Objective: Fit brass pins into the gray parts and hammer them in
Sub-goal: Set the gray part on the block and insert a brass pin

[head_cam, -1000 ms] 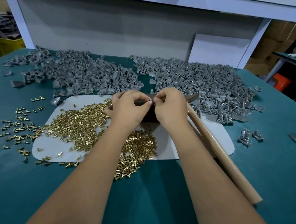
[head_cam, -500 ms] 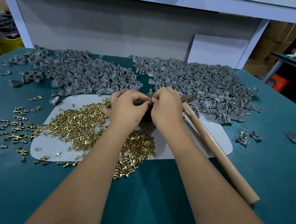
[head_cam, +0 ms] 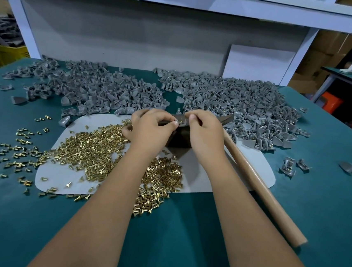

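The left hand [head_cam: 149,130] and the right hand [head_cam: 205,134] meet above the middle of the desk [head_cam: 182,241], fingers curled, fingertips almost touching. Between them they pinch a small gray part [head_cam: 180,121]; whether a pin is seated in it cannot be told. Directly beneath the hands stands a dark block [head_cam: 180,139], resting on a pale mat [head_cam: 200,178].

The brass pins [head_cam: 91,153] lie in a loose heap on the left and near portion of the mat, under the left forearm, with scattered pins spilling onto the desk to the left. A hammer lies beside the right forearm: its wooden handle [head_cam: 259,191] runs diagonally across the right edge of the mat toward the near right, and its head is hidden behind the right hand.

Two large heaps of gray parts occupy the far side of the desk, a left heap [head_cam: 85,86] and a right heap [head_cam: 238,102]. A few separate gray parts [head_cam: 292,166] lie to the right of the mat.
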The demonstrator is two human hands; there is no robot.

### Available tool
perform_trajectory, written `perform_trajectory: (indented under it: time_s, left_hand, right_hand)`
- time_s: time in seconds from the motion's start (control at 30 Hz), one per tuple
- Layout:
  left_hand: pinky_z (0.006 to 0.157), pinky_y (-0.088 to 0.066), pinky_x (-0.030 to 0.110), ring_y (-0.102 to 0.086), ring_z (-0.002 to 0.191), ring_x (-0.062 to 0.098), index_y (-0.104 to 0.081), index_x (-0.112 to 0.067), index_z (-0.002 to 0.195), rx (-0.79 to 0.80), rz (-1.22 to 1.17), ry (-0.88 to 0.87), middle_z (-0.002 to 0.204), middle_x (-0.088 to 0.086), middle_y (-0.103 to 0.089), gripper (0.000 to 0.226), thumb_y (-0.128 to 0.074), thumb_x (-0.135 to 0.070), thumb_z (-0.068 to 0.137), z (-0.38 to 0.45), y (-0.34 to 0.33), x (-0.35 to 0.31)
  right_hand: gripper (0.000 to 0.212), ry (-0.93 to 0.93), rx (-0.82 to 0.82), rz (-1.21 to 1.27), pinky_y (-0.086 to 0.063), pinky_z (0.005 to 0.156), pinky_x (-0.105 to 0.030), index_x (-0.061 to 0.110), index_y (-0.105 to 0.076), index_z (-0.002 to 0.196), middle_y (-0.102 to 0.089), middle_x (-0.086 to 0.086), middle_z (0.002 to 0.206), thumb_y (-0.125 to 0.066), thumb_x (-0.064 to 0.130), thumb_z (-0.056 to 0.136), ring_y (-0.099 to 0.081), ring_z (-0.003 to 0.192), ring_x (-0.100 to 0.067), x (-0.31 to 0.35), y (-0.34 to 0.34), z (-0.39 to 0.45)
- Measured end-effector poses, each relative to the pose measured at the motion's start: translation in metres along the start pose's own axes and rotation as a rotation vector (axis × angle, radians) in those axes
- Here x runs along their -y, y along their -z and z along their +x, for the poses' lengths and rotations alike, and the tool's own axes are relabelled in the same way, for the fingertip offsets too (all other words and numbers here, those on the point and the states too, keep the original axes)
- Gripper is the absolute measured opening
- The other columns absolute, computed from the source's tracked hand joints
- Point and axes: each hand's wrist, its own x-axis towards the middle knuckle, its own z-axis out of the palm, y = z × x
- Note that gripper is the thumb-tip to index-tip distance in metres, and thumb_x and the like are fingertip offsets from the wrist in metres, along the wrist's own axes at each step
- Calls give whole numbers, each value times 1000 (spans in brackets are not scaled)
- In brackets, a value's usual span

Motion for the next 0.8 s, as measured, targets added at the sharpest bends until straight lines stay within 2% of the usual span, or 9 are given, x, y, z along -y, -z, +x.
perform_trajectory:
  time_s: [0.23,0.33,0.43,0.57,0.67,0.8]
  left_hand:
    - [115,-25,49,-39,132,20,-64,-40,68,18,-98,27,93,-25,-58,26,-74,-24,86,1,0,1]
    - [114,-21,51,-29,134,18,-62,-41,68,5,-39,18,95,-23,-58,25,-74,-28,86,0,0,0]
    - [113,-21,52,-28,134,18,-60,-43,67,0,52,0,102,-22,-58,26,-72,-31,87,-1,1,-1]
    - [113,-14,52,-27,136,16,-58,-45,69,-20,147,-23,115,-21,-62,26,-71,-33,88,-2,1,-4]
    - [114,-16,51,-27,136,18,-59,-45,72,-18,179,-51,118,-17,-65,22,-70,-35,88,0,1,-3]
    - [112,-15,55,-26,134,15,-63,-43,78,-37,258,-40,118,-23,-63,12,-68,-41,88,0,0,-2]
  right_hand:
    - [24,-50,4,43,-37,75,-21,18,-69,100,-61,2,105,-46,17,98,-53,94,-8,1,2,0]
    - [23,-45,8,21,-36,74,-20,18,-69,100,-61,3,105,-47,18,97,-52,92,-7,0,2,0]
    - [19,-20,-5,-27,-34,67,-17,20,-69,96,-61,5,101,-50,21,95,-51,88,-7,0,2,0]
    - [10,45,-27,-158,-32,62,-21,23,-68,85,-59,7,89,-60,25,89,-50,79,-7,1,0,0]
    - [7,63,-35,-221,-35,63,-24,23,-65,80,-62,4,88,-63,22,86,-54,77,-11,3,-3,1]
    - [9,75,-51,-298,-35,66,-27,17,-65,78,-61,2,89,-62,18,86,-54,83,-16,4,-6,3]
